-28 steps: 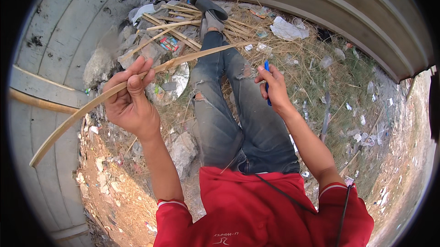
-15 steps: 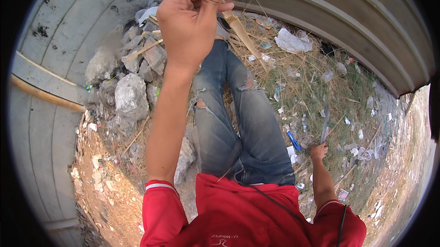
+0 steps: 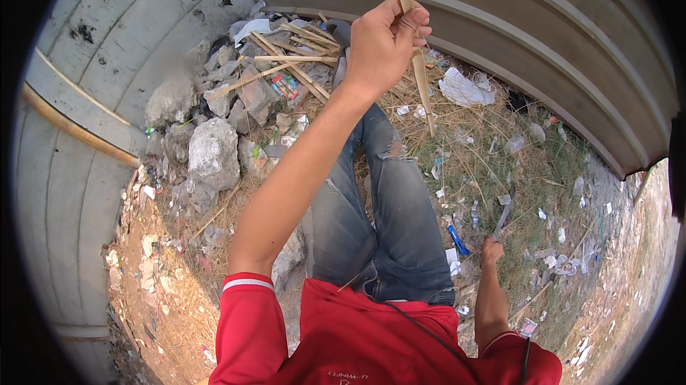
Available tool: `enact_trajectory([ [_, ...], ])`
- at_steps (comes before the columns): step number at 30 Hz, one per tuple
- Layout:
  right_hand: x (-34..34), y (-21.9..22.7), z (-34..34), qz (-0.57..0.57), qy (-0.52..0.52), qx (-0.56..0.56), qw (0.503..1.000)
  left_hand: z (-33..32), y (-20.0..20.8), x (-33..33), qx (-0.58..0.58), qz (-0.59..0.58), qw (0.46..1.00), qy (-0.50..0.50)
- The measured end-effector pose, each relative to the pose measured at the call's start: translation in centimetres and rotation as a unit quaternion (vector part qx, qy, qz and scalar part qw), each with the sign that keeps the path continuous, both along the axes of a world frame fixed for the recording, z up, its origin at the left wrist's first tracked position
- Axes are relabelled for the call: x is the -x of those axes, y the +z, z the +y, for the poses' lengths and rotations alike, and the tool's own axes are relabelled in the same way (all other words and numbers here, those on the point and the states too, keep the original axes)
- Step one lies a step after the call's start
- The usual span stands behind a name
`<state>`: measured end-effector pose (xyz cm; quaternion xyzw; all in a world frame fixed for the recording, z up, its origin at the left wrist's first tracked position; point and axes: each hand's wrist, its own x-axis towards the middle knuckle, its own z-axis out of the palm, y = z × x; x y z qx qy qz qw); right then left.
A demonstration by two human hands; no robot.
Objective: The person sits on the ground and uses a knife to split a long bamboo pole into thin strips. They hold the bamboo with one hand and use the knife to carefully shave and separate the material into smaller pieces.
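Note:
My left hand (image 3: 386, 46) is raised at the top of the view, its fingers closed round a long flat bamboo strip (image 3: 421, 88). The strip's upper end runs out of the picture, and its tapered lower end points down over the dry grass. Low on the right, my right hand (image 3: 491, 249) grips a knife with a long, slightly curved blade (image 3: 502, 215), pointing away from me. The fingers hide the knife's handle. Between the two hands my legs stretch forward in torn jeans (image 3: 407, 206).
Split bamboo sticks (image 3: 304, 58) lie in a pile at the far left, beside grey rocks (image 3: 214, 153). Corrugated metal sheets (image 3: 514, 21) close off the far side and the left. A blue object (image 3: 457, 240) and scraps of paper (image 3: 466, 87) litter the grass.
My left hand has moved right and slightly nearer, and the bamboo strip now hangs more upright. The pile of sticks shows more fully. My right hand has shifted slightly left and nearer with the knife.

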<state>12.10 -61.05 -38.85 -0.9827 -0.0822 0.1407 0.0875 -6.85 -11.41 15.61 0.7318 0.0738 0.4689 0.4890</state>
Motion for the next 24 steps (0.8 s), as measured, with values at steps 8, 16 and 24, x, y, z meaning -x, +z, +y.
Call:
enact_trajectory([
  [8, 7.4, 30.0, 18.2, 0.124, -0.054, -0.602, 0.787, 3.6, 4.0, 0.8, -0.161, 0.035, 0.966, 0.198],
  [16, 12.6, 52.2, 24.6, 0.048, 0.159, -0.732, 0.661, 3.6, 6.9, 0.4, -0.246, 0.082, 0.936, 0.239],
  [24, 14.3, 49.8, 23.5, 0.115, 0.231, -0.606, 0.753, 4.0, 6.6, -0.4, -0.254, 0.152, 0.924, 0.243],
])
